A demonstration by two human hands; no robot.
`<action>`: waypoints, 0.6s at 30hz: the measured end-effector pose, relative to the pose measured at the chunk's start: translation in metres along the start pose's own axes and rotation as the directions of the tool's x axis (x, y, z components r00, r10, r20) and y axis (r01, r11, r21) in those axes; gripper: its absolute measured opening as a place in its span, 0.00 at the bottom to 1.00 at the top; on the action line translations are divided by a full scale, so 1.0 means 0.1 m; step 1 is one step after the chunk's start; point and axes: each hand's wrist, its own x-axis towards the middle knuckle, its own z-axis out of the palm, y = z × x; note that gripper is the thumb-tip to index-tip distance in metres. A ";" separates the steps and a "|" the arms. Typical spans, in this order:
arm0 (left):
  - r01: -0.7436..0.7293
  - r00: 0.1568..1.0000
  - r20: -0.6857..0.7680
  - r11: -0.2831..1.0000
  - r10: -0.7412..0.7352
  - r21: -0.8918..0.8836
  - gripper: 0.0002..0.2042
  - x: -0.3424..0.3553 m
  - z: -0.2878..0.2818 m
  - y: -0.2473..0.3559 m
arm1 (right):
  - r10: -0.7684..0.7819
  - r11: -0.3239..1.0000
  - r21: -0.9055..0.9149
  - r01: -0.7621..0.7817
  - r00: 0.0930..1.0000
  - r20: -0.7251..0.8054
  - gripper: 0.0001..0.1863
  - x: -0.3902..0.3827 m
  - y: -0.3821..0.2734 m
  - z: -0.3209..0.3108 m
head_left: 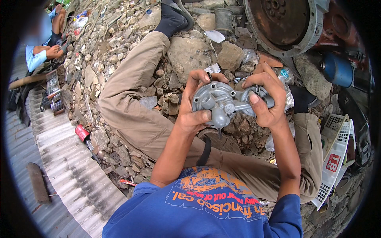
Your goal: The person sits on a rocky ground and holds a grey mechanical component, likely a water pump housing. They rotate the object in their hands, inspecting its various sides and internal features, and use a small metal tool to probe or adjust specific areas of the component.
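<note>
Between my two hands, above my lap, is a grey cast-metal engine part. It has a round flanged body with bolt holes, a domed bulge at the bottom and a smaller round housing on its right side. My left hand is closed around the round body, thumb across its front and fingers over the top edge. My right hand grips the smaller housing, thumb and fingertips pressed on its front and top. Its back and underside are hidden.
Rubble surrounds my outstretched legs. A large round metal housing and a blue canister stand at far right; a white plastic basket leans nearer. At left lie corrugated sheets and a red can. Another person sits at far left.
</note>
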 end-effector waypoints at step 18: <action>-0.006 0.999 -0.037 0.998 0.008 0.058 0.38 -0.01 0.03 -0.04 | -0.025 0.999 0.032 0.026 0.999 -0.030 0.14 0.01 -0.01 0.01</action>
